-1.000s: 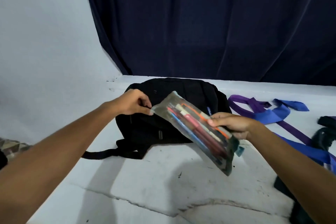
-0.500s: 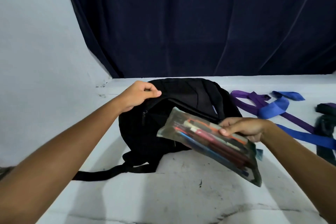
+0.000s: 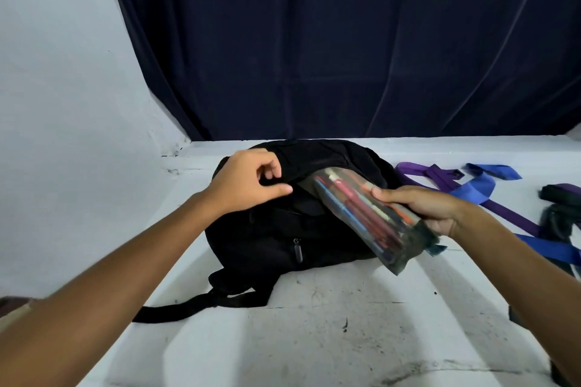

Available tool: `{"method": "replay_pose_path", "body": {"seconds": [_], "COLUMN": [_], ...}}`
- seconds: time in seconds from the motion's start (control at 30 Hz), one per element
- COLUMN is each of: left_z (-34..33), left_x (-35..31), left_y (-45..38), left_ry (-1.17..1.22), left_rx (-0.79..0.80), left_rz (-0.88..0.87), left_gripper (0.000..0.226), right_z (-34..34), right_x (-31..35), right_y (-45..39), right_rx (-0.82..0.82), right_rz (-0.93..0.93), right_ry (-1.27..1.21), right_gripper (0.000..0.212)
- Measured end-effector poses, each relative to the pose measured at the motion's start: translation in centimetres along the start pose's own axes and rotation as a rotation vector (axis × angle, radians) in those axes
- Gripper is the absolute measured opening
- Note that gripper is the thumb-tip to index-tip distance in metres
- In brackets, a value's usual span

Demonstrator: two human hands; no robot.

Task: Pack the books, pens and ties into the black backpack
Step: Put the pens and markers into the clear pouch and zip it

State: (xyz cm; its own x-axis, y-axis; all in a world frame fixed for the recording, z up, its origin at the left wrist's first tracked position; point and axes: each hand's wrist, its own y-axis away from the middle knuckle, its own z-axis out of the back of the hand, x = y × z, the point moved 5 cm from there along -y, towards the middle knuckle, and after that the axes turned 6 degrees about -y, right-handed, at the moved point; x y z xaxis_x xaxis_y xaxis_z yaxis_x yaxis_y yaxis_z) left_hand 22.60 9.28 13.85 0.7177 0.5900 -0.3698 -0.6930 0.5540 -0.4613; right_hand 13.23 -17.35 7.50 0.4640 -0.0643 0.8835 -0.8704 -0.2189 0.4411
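The black backpack [image 3: 276, 229] lies on the white table [image 3: 314, 339], its top opening facing me. My left hand [image 3: 248, 182] pinches the upper flap of the opening and holds it up. My right hand [image 3: 421, 207] grips a clear pouch of pens [image 3: 361, 214], tilted, with its far end inside the opening. To the right lie a purple tie [image 3: 446, 179] and a blue tie [image 3: 478, 190]. No books are in view.
A dark tie or strap [image 3: 559, 198] lies at the right edge, with more blue tie [image 3: 547, 245] near my right forearm. A backpack strap [image 3: 188, 308] trails toward me on the left. A dark curtain [image 3: 345, 41] hangs behind the table, a white wall at left.
My right hand has swung the pen pouch up and forward, so its far end now sits inside the backpack's opening. My left hand keeps the flap raised.
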Motion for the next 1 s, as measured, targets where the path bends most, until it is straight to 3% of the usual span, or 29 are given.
{"method": "replay_pose_path", "body": {"seconds": [0.07, 0.17, 0.37, 0.47, 0.63, 0.87, 0.9, 1.0], "left_z": [-1.1, -2.1, -1.9, -1.3, -0.7, -0.1, -0.1, -0.6], "left_x": [-0.3, 0.2, 1.6, 2.4, 2.3, 2.4, 2.6, 3.2], "left_y": [0.6, 0.5, -1.1, -1.8, -2.5, -3.5, -3.7, -4.0], "left_ry": [-0.178, -0.235, 0.103, 0.215, 0.419, 0.466, 0.493, 0.524], "left_rx": [0.026, -0.034, 0.078, 0.100, 0.104, 0.097, 0.083, 0.071], "left_rz": [-0.020, 0.063, 0.201, 0.321, 0.425, 0.490, 0.510, 0.552], "left_gripper": [0.039, 0.041, 0.024, 0.028, 0.010, 0.025, 0.026, 0.025], "right_z": [0.0, -0.4, -1.5, -3.3, -7.6, -10.2, -10.2, -9.9], "right_x": [0.0, 0.2, 0.5, 0.8, 2.2, 3.3, 3.2, 2.1], "right_y": [0.1, 0.0, 0.6, 0.9, -0.3, -2.3, -2.3, -2.5], "right_rx": [-0.007, -0.030, -0.070, -0.069, -0.078, -0.159, -0.154, -0.076], "right_rz": [-0.003, -0.006, -0.004, 0.015, 0.041, 0.228, 0.268, 0.313], "right_ry": [-0.002, -0.015, 0.019, 0.053, -0.026, -0.171, -0.178, -0.194], "right_gripper": [0.077, 0.062, 0.047, 0.042, 0.032, 0.023, 0.023, 0.052]}}
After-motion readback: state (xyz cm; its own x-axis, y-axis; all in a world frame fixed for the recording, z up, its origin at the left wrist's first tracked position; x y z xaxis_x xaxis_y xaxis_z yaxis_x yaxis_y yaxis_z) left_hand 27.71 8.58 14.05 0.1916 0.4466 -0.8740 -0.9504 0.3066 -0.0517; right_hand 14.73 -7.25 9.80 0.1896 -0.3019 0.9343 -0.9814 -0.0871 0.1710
